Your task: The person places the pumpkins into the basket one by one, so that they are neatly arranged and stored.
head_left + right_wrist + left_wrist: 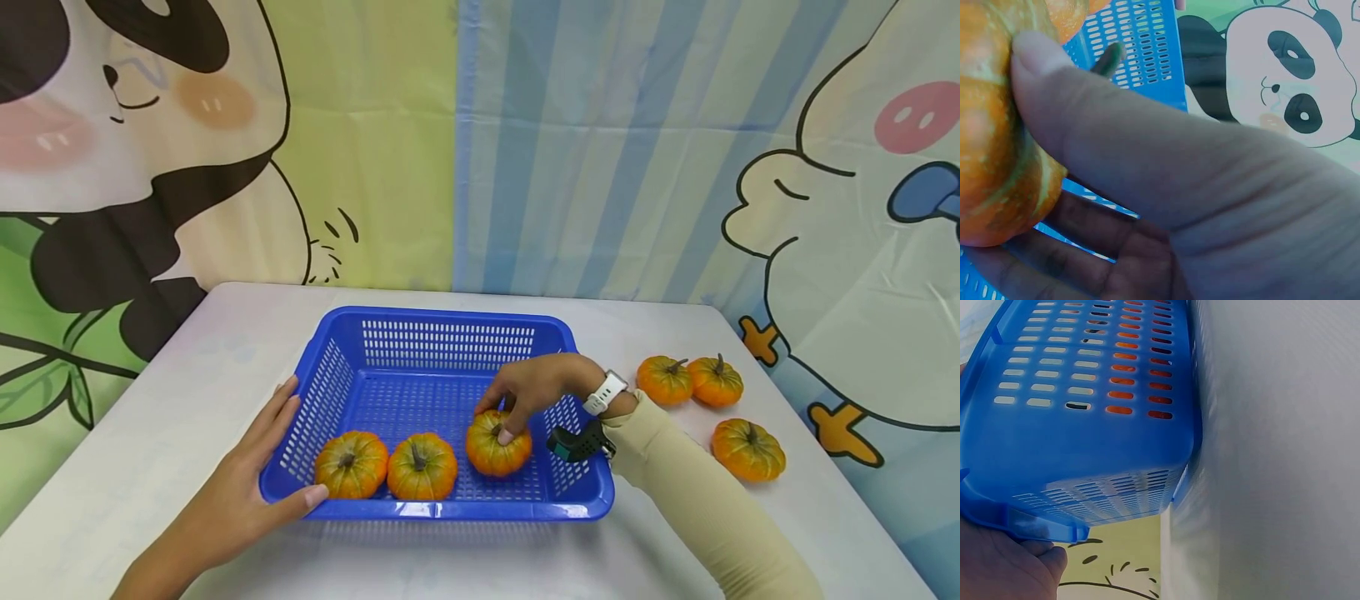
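A blue plastic basket [442, 510] stands on the white table. Inside it, along the front, sit two small orange pumpkins [351, 465] [422, 467] with stubby stems. My right hand [536, 387] reaches over the basket's right side and grips a third pumpkin [498, 443] from above. In the right wrist view, the thumb presses beside the stem and the other fingers go round the far side of that pumpkin [997, 144]. My left hand [232, 483] rests on the basket's front left corner, fingers straight along the left rim, thumb over the front rim.
Three more pumpkins [664, 380] [716, 382] [748, 450] lie on the table [645, 533] right of the basket, near the right forearm. Behind the table hangs a cartoon-printed curtain [555, 150]. The right wrist wears a white-banded watch [605, 392] and a black strapped device [581, 442].
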The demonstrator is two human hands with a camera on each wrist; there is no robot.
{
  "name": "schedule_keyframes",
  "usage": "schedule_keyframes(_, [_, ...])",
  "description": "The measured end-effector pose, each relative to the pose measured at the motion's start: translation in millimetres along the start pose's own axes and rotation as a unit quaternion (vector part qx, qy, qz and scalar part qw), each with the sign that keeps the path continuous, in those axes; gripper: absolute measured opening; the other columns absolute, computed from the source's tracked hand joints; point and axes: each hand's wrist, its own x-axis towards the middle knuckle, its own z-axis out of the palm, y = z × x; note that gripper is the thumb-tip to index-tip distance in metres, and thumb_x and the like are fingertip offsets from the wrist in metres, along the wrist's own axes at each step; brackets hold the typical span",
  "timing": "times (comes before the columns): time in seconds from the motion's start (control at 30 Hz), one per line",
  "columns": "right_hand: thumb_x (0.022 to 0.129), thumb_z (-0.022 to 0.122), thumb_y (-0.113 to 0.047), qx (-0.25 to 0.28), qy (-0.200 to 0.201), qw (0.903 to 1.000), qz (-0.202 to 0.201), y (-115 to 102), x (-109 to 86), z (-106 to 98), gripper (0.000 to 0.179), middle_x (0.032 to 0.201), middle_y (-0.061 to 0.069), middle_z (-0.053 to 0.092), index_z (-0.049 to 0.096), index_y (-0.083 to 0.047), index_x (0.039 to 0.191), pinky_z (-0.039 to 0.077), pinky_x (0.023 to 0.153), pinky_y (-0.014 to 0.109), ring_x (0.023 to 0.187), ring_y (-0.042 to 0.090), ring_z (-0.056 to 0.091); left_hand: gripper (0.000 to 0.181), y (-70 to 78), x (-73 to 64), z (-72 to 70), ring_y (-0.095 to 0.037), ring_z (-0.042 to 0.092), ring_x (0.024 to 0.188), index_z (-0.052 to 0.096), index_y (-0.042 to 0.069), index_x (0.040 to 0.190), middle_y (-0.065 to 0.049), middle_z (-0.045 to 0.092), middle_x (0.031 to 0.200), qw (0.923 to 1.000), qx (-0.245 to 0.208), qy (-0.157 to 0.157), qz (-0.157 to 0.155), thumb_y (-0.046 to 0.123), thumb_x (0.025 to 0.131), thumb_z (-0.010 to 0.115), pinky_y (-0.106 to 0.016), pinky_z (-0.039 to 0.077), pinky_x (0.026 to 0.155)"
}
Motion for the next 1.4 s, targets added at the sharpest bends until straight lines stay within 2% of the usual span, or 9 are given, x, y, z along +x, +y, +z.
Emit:
schedule_keyframes(0.17, [0.084, 0.077, -0.026, 0.018, 0.021, 0.9994, 0.021, -1.7, -1.4, -0.1, 0.05, 0.117, -0.004, 0.065, 0.063, -0.016, 0.132, 0.053, 0.087, 0.026, 0.102, 0.016, 0.065, 0.101, 0.4, 0.0, -0.5, -0.041, 0.009, 0.145, 0.013, 0.013, 0.157, 0.0, 0.001, 0.163, 1.0, 0.003, -0.001, -0.004, 0.038, 0.081, 0.075, -0.077, 0.026, 0.095])
schedule_keyframes(0.27, [0.084, 0.077, -0.027, 0.02, 0.023, 0.9993, 0.02, -3.3, -1.6, -0.2, 0.049, 0.115, -0.005, 0.066, 0.064, -0.018, 0.13, 0.053, 0.087, 0.026, 0.102, 0.016, 0.065, 0.101, 0.5, -0.1, -0.7, -0.041, 0.009, 0.145, 0.014, 0.012, 0.157, 0.001, 0.0, 0.163, 1.0, 0.002, 0.001, -0.003, 0.037, 0.081, 0.075, -0.077, 0.026, 0.095])
schedule_keyframes(0.4, [0.085, 0.077, -0.025, 0.026, 0.003, 0.9996, -0.013, -4.5, 0.0, 0.3, 0.045, 0.111, -0.007, 0.068, 0.066, -0.015, 0.127, 0.052, 0.088, 0.024, 0.099, 0.013, 0.066, 0.101, 0.3, -0.6, -1.1, -0.04, 0.009, 0.145, 0.014, 0.012, 0.157, 0.002, 0.0, 0.163, 1.0, 0.002, 0.002, -0.002, 0.037, 0.081, 0.075, -0.077, 0.026, 0.095])
schedule_keyframes(0.47, [0.085, 0.077, -0.024, 0.029, -0.011, 0.9994, -0.017, -4.5, -0.3, 0.7, 0.044, 0.111, -0.007, 0.067, 0.066, -0.014, 0.126, 0.052, 0.088, 0.023, 0.098, 0.012, 0.066, 0.101, 0.4, -0.8, -1.0, -0.041, 0.01, 0.145, 0.014, 0.013, 0.157, 0.002, 0.0, 0.163, 1.0, 0.0, 0.002, -0.001, 0.037, 0.081, 0.075, -0.077, 0.026, 0.095])
schedule_keyframes(0.63, [0.084, 0.078, -0.023, 0.021, -0.03, 0.9993, 0.012, -4.7, -2.5, 3.1, 0.048, 0.116, -0.008, 0.065, 0.065, -0.015, 0.129, 0.051, 0.089, 0.023, 0.099, 0.012, 0.065, 0.101, 1.1, -0.2, -0.7, -0.042, 0.01, 0.145, 0.013, 0.014, 0.157, 0.0, 0.001, 0.163, 1.0, 0.0, 0.001, -0.005, 0.037, 0.081, 0.075, -0.077, 0.027, 0.093])
schedule_keyframes(0.9, [0.086, 0.076, -0.018, 0.017, -0.032, 0.999, 0.026, -4.8, -2.2, 7.0, 0.051, 0.122, -0.008, 0.064, 0.06, -0.013, 0.134, 0.05, 0.092, 0.024, 0.102, 0.011, 0.064, 0.102, 0.5, 0.4, -0.7, -0.044, 0.013, 0.144, 0.013, 0.015, 0.157, -0.001, 0.001, 0.163, 0.9999, 0.01, 0.0, -0.007, 0.039, 0.081, 0.075, -0.077, 0.029, 0.091])
schedule_keyframes(1.1, [0.089, 0.071, -0.013, 0.019, -0.048, 0.9986, 0.014, -5.0, -2.6, 8.4, 0.045, 0.121, -0.007, 0.065, 0.061, -0.009, 0.133, 0.049, 0.093, 0.023, 0.103, 0.01, 0.064, 0.101, -0.6, -0.2, 0.1, -0.044, 0.012, 0.144, 0.013, 0.015, 0.157, -0.001, 0.001, 0.163, 0.9999, 0.009, 0.0, -0.006, 0.039, 0.081, 0.075, -0.077, 0.029, 0.091])
schedule_keyframes(1.4, [0.092, 0.067, -0.011, 0.049, -0.04, 0.9979, -0.014, -3.1, -2.2, 8.5, 0.043, 0.124, -0.006, 0.064, 0.06, -0.006, 0.134, 0.048, 0.095, 0.023, 0.108, 0.008, 0.062, 0.101, 0.4, -0.3, -0.5, -0.044, 0.012, 0.144, 0.014, 0.015, 0.157, 0.0, 0.0, 0.163, 0.9999, 0.011, 0.001, -0.008, 0.039, 0.081, 0.075, -0.077, 0.03, 0.091])
